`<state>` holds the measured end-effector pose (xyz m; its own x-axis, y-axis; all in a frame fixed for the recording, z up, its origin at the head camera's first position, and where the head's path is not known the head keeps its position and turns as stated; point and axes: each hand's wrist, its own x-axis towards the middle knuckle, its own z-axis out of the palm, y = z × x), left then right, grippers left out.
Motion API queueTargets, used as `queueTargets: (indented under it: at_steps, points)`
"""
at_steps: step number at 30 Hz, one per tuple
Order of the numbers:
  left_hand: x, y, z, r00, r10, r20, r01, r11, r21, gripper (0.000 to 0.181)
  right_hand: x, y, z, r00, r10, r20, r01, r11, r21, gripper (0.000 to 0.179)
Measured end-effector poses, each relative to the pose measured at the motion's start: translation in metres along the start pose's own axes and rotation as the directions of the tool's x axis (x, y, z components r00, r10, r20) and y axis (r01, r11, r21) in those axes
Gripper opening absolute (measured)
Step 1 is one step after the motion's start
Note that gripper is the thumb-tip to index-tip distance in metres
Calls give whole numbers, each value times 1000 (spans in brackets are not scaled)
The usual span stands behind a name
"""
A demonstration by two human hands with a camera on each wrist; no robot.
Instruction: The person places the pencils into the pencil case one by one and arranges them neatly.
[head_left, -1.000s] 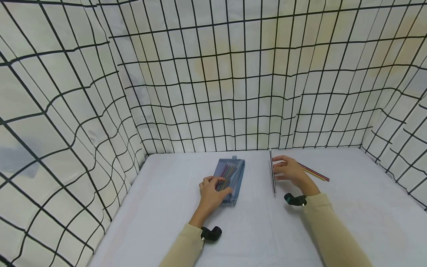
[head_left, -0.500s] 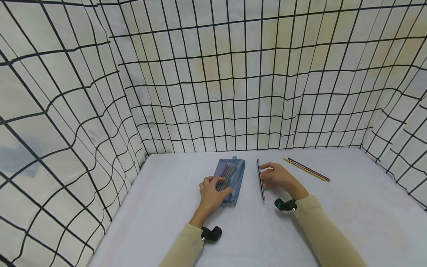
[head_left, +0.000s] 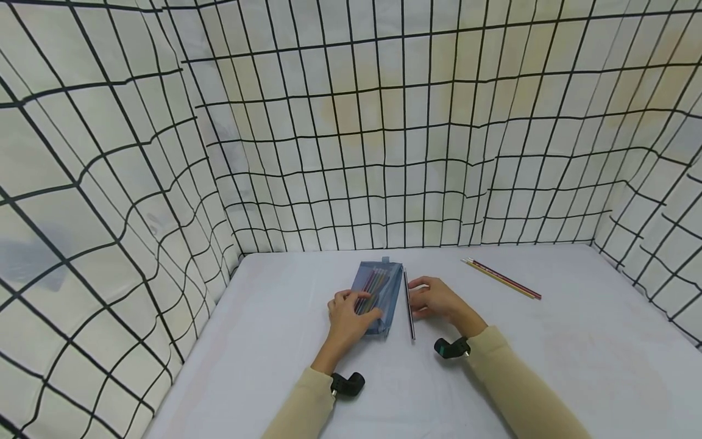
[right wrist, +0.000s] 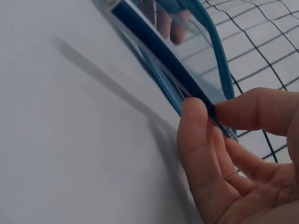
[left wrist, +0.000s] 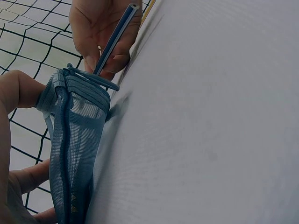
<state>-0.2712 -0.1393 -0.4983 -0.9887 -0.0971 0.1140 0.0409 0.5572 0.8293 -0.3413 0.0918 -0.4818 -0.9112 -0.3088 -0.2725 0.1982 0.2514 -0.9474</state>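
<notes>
My left hand (head_left: 348, 317) grips a blue see-through mesh pencil case (head_left: 392, 289) with several coloured pencils (head_left: 372, 286) inside. In the left wrist view a zip runs along the side of the case (left wrist: 79, 140), and the thumb and fingers lie against it. My right hand (head_left: 436, 302) pinches a dark blue pencil (right wrist: 156, 46) with pale stripes between thumb and fingertips. It is held just right of the case, overlapping its edge in the left wrist view. A shadow of the pencil falls on the white cloth in the right wrist view.
A few more pencils (head_left: 501, 277), red and yellow, lie together on the white tabletop (head_left: 576, 353) at the back right. Black netting (head_left: 384, 146) over a white backing stands behind the table and along both sides.
My right hand has carried the blue pencil leftward from beside the loose pencils to the right edge of the pencil case. The left hand and the case have stayed in place.
</notes>
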Motion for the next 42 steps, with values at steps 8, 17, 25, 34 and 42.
queueTargets:
  at_steps: [8,17,25,34,42]
  points:
    - [0,0,1,1000,-5,4,5,1000,2,50,3,-1,20,1000,26,-9,-26,999,45,46]
    - [-1,0,-1,1000,-12,4,12,1000,0,49,8,-9,29,997,59,-57,-54,994,92,48]
    - [-1,-2,0,1000,-3,5,3,1000,-7,50,14,-13,37,995,59,-77,-49,991,128,50]
    - [-2,0,0,1000,2,6,-2,1000,-8,51,21,-19,39,990,92,-102,-74,982,172,48]
    - [-1,1,-1,1000,-3,6,3,1000,0,51,25,-18,41,990,97,-107,-75,979,190,51]
